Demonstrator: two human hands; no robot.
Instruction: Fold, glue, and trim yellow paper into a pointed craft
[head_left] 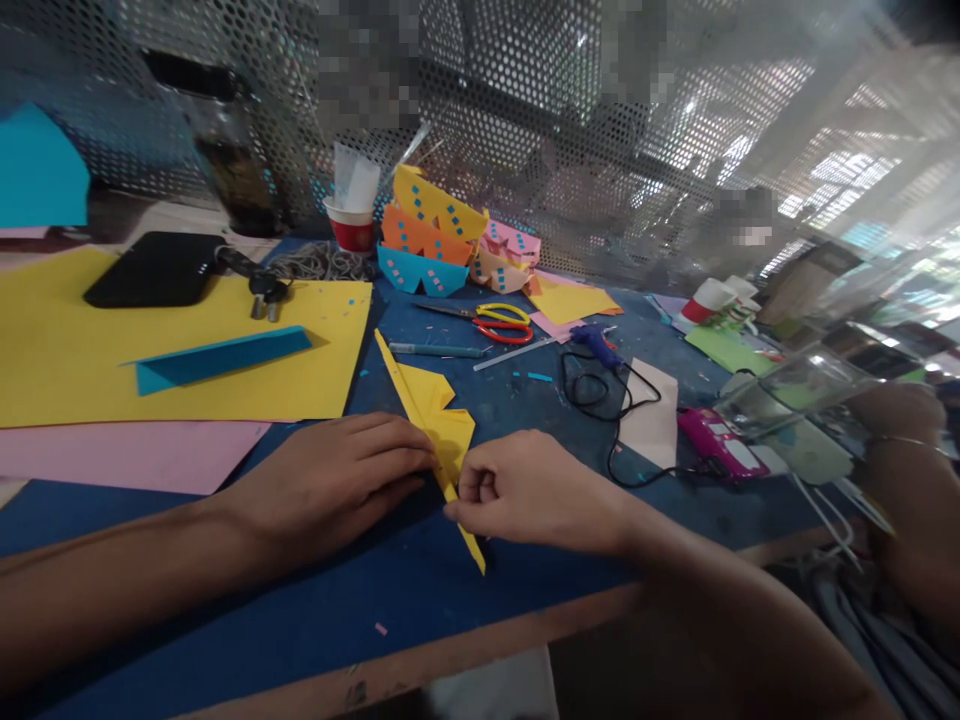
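Observation:
A folded yellow paper piece (442,430) with notches along one side stands on the blue table between my hands, its long folded strip running diagonally toward me. My left hand (360,465) lies beside it with fingers stretched out, fingertips touching the strip; its thumb is hidden. With curled fingers, my right hand (525,485) pinches the near part of the strip between thumb and forefinger. Beyond the paper lie a blue pen-like cutter (442,350) and scissors (504,322) with yellow and red handles.
Paper masks (431,230) stand at the back beside a red cup (351,225). To the right are a glue gun (598,345) with a black cord and a pink power strip (724,442). Yellow sheets (45,350) hold a phone (157,268), keys (266,295) and folded blue paper (225,360). Another person's arm (907,480) is far right.

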